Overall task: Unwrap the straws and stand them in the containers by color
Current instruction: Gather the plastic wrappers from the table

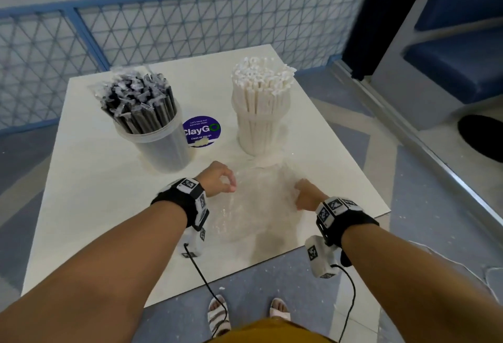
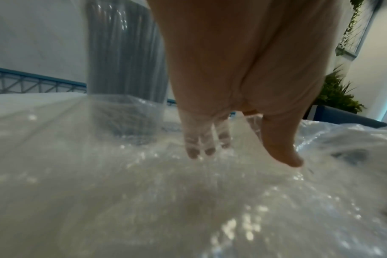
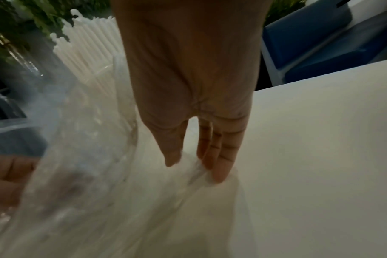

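Observation:
A crumpled clear plastic bag [image 1: 253, 206] lies on the white table [image 1: 95, 206] between my hands. My left hand [image 1: 231, 183] pinches its left side. In the left wrist view the left hand [image 2: 247, 157] has its fingers [image 2: 201, 148] behind the film and the thumb in front. My right hand [image 1: 299, 195] pinches the bag's right edge, seen close in the right wrist view as the right hand [image 3: 194, 167] on the bag [image 3: 88, 174]. Behind stand a clear tub [image 1: 163, 146] of black straws [image 1: 138, 100], their tops still in clear wrappers, and a clear container [image 1: 258, 135] of white straws [image 1: 261, 97].
A purple ClayGo sticker [image 1: 201, 131] sits on the table between the two containers. The table's front edge [image 1: 245, 263] is close to my wrists. A blue mesh railing [image 1: 163, 24] runs behind the table and a blue bench [image 1: 462, 65] stands at the right.

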`<state>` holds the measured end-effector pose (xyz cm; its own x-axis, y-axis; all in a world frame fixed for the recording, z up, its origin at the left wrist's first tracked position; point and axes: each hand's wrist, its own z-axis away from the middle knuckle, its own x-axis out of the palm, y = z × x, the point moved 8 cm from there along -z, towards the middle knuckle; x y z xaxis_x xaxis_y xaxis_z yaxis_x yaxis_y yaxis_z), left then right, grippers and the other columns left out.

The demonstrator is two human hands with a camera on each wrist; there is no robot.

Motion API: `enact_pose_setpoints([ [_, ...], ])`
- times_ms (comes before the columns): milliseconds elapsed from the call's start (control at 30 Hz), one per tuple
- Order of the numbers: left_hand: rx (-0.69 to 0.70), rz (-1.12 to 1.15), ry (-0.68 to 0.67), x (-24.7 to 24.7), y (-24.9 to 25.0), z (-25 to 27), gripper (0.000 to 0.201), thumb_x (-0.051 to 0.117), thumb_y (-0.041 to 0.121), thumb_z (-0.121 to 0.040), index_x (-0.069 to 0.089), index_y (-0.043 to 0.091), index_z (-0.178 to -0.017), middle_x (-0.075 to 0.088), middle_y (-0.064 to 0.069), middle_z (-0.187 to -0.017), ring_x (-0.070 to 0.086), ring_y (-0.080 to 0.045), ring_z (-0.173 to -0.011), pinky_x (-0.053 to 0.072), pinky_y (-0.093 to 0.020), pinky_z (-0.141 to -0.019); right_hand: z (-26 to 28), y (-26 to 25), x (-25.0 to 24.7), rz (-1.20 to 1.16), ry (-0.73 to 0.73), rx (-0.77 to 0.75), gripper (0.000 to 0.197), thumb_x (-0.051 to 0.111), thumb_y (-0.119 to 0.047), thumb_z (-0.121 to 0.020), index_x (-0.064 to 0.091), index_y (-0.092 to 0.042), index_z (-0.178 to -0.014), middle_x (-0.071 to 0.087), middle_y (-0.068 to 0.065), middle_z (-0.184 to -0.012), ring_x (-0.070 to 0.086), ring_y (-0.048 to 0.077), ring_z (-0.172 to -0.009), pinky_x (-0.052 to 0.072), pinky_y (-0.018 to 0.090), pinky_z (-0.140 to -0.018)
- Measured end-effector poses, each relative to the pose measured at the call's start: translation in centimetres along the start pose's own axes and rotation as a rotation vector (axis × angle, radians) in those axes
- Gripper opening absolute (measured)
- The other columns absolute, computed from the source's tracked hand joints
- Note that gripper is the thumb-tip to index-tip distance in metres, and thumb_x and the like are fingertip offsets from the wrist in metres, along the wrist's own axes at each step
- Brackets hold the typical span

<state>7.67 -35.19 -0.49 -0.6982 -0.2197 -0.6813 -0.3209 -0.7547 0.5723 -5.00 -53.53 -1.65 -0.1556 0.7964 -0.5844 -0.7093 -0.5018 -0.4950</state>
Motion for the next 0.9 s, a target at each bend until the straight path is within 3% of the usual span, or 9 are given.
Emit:
enact_pose_setpoints([
  [67, -0.056, -0.004, 0.099, -0.1, 0.0, -0.6, 0.008, 0.070, 0.019, -0.079, 0.066, 0.020, -0.086, 0.025, -0.011, -0.148, 0.022, -0.025, -0.140, 0.020, -0.033, -0.112, 0.6, 0.1, 0.4, -0.279, -0.146, 0.007, 0.031, 0.055, 0.021, -0.066, 0.065, -0.004, -0.082, 0.063, 0.008, -0.088, 0.063, 0.018, -0.073, 0.045, 0.016, -0.059],
  [133, -0.098, -0.049, 0.140, -0.2, 0.3, -1.2, 0.009, 0.071, 0.024, -0.078, 0.063, 0.026, -0.082, 0.019, -0.008, -0.154, 0.014, -0.026, -0.143, 0.015, -0.039, -0.116, 0.5, 0.3, -0.3, -0.461, -0.133, -0.012, 0.028, 0.064, 0.013, -0.039, 0.063, -0.012, -0.054, 0.056, 0.000, -0.052, 0.051, 0.008, -0.039, 0.043, 0.015, -0.040],
  [267, -0.160, -0.185, 0.011, 0.9, 0.2, -2.5, 0.017, 0.070, 0.031, -0.076, 0.059, 0.027, -0.088, 0.055, -0.005, -0.122, 0.049, -0.029, -0.120, 0.033, -0.041, -0.104, 0.0, 2.2, -1.4, -0.354, -0.023, -0.001, 0.032, 0.045, 0.008, -0.088, 0.057, 0.000, -0.116, 0.047, -0.004, -0.073, 0.049, 0.012, -0.067, 0.046, 0.026, -0.066],
  [433, -0.170, 0.034, 0.015, 1.3, 0.6, -2.0, 0.069, 0.074, 0.014, -0.074, 0.034, 0.011, -0.130, 0.048, -0.012, -0.113, 0.052, -0.026, -0.100, 0.041, -0.031, -0.087, -1.0, 4.5, -2.9, -0.439, 0.061, 0.021, 0.033, 0.039, 0.002, -0.092, 0.049, -0.001, -0.124, 0.046, -0.001, -0.074, 0.047, 0.013, -0.061, 0.041, 0.024, -0.055],
  [500, -0.130, 0.087, -0.060, 1.3, 1.3, -1.4, 0.063, 0.073, 0.012, -0.076, 0.042, 0.012, -0.132, 0.054, -0.012, -0.113, 0.057, -0.025, -0.099, 0.046, -0.030, -0.086, -1.1, 5.6, -4.1, -0.472, 0.136, 0.040, 0.024, 0.040, -0.006, -0.094, 0.051, -0.012, -0.114, 0.048, 0.000, -0.071, 0.048, 0.014, -0.058, 0.039, 0.025, -0.052],
  [567, -0.027, 0.121, -0.119, 0.3, 2.5, -0.4, 0.027, 0.069, 0.009, -0.080, 0.064, 0.019, -0.105, 0.062, -0.004, -0.087, 0.058, -0.016, -0.073, 0.048, -0.021, -0.067, -1.0, 6.2, -4.0, -0.532, 0.061, 0.073, 0.015, 0.038, -0.010, -0.095, 0.052, -0.010, -0.095, 0.053, 0.005, -0.072, 0.051, 0.019, -0.060, 0.039, 0.027, -0.054],
  [633, 0.059, 0.184, -0.106, -1.5, 3.4, 1.1, 0.016, 0.067, 0.008, -0.082, 0.067, 0.024, -0.083, 0.061, 0.006, -0.070, 0.056, -0.007, -0.062, 0.045, -0.016, -0.058, -1.0, 6.3, -3.4, -0.519, -0.079, 0.069, 0.020, 0.038, -0.006, -0.094, 0.056, -0.009, -0.085, 0.059, 0.011, -0.081, 0.057, 0.023, -0.068, 0.045, 0.031, -0.060],
  [767, 0.106, 0.404, -0.027, -4.8, 3.7, 3.9, 0.014, 0.066, 0.005, -0.082, 0.065, 0.017, -0.088, 0.069, 0.006, -0.088, 0.065, 0.000, -0.072, 0.050, -0.021, -0.070, 0.6, 3.1, -0.2, -0.334, -0.504, -0.078, 0.031, 0.048, 0.012, -0.086, 0.054, -0.011, -0.107, 0.059, 0.008, -0.107, 0.060, 0.020, -0.089, 0.052, 0.031, -0.077],
  [900, 0.131, 0.628, 0.087, -6.3, 3.4, 6.0, 0.013, 0.061, 0.000, -0.082, 0.062, 0.011, -0.089, 0.073, 0.011, -0.077, 0.067, -0.003, -0.072, 0.053, -0.016, -0.065, 2.8, -3.5, 1.8, -0.301, -0.664, -0.295, 0.069, 0.075, -0.021, -0.064, 0.047, -0.020, -0.126, 0.047, 0.002, -0.137, 0.048, 0.018, -0.123, 0.038, 0.036, -0.105],
])
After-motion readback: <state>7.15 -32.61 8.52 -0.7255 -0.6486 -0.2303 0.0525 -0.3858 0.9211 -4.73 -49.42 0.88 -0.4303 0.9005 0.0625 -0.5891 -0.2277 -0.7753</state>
